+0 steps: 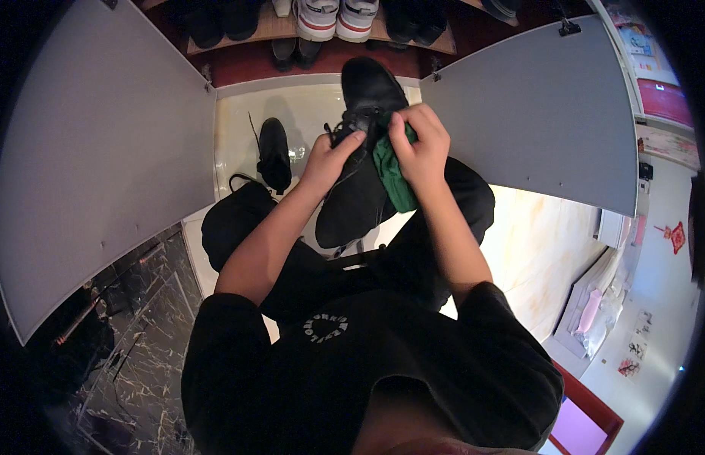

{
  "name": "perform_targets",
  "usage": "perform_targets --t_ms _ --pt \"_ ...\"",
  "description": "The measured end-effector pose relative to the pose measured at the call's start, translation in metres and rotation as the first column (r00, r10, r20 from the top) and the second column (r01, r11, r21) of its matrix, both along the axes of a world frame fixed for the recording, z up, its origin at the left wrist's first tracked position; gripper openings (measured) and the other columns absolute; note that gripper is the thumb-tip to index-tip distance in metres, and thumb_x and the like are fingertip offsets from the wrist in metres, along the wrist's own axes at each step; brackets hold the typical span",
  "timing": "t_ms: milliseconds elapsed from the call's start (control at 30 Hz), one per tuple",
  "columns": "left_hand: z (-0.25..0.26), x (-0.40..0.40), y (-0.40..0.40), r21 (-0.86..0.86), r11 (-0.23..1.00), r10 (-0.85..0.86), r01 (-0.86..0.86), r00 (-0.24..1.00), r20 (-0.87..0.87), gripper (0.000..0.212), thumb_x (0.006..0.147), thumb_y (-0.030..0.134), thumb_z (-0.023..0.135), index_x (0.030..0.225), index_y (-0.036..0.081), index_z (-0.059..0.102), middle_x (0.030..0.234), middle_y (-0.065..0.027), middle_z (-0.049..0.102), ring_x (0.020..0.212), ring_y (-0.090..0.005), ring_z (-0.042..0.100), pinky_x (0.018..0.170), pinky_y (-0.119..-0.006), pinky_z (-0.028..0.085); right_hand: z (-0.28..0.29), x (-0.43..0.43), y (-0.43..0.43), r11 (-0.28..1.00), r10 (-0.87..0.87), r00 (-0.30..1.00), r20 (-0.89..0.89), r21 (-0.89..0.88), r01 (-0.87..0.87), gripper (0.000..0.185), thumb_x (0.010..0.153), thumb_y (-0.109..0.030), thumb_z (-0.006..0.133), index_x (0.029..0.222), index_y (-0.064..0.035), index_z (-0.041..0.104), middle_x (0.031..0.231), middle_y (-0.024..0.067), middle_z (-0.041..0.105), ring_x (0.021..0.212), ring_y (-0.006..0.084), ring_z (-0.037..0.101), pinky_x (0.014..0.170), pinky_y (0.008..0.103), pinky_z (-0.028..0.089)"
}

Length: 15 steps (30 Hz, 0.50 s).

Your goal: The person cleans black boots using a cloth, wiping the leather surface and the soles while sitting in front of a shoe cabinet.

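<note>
A black lace-up shoe [355, 196] is held up over my lap, one end pointing at the cabinet. My left hand [332, 156] grips it near the laces, thumb lying across the upper. A green cloth [393, 170] is pinched in my right hand [421, 142] against the shoe's right side, and its lower part hangs down. The fingers of both hands partly cover the shoe's middle. Another black shoe [274, 153] rests on the pale tiled floor [238, 119] to the left, with a lace sticking up beside it.
Grey cabinet doors stand open at left [113, 148] and right [534, 114]. Ahead, a wooden shelf [272, 31] holds white sneakers [336, 20] and several dark shoes. Dark marble-patterned tile [142, 347] lies at lower left. Wrapped items [594, 313] sit far right.
</note>
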State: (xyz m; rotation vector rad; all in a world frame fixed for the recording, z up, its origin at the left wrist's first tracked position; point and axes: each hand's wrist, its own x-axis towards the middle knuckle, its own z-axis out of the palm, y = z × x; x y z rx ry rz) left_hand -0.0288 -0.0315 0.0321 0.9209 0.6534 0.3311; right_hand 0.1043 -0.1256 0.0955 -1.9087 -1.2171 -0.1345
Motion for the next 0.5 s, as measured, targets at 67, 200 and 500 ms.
perform_targets --t_ms 67,200,500 --pt "-0.012 -0.004 -0.001 0.047 0.994 -0.096 0.094 0.995 0.031 0.026 0.09 0.027 0.067 0.087 0.002 0.069 0.076 0.0002 0.065 0.066 -0.0098 0.06 0.061 -0.026 0.047 -0.001 0.01 0.015 0.997 0.04 0.989 0.142 -0.064 -0.031 0.013 0.08 -0.012 0.068 0.075 -0.0036 0.06 0.074 0.0105 0.057 0.069 0.0304 0.059 0.06 0.0374 0.047" --pt "-0.019 -0.01 -0.006 0.198 0.958 -0.202 0.207 0.978 -0.046 0.028 0.089 0.028 0.068 0.083 0.001 0.068 0.075 -0.0015 0.067 0.065 -0.0106 0.061 0.062 -0.028 0.049 0.002 0.039 0.053 0.999 0.049 0.931 0.361 -0.021 -0.045 0.015 0.08 -0.019 0.07 0.075 -0.0069 0.062 0.073 0.0081 0.057 0.068 0.0285 0.059 0.058 0.0375 0.048" --pt "0.009 -0.009 -0.01 0.423 0.877 -0.239 0.227 0.971 -0.025 0.036 0.086 0.027 0.07 0.071 -0.005 0.064 0.059 -0.0058 0.062 0.053 -0.0113 0.057 0.052 -0.032 0.044 -0.018 0.074 0.08 0.985 -0.16 0.947 0.278 0.11 0.134 0.021 0.087 -0.029 0.065 0.088 -0.0077 0.067 0.087 0.0132 0.064 0.083 0.0352 0.062 0.071 0.042 0.05"
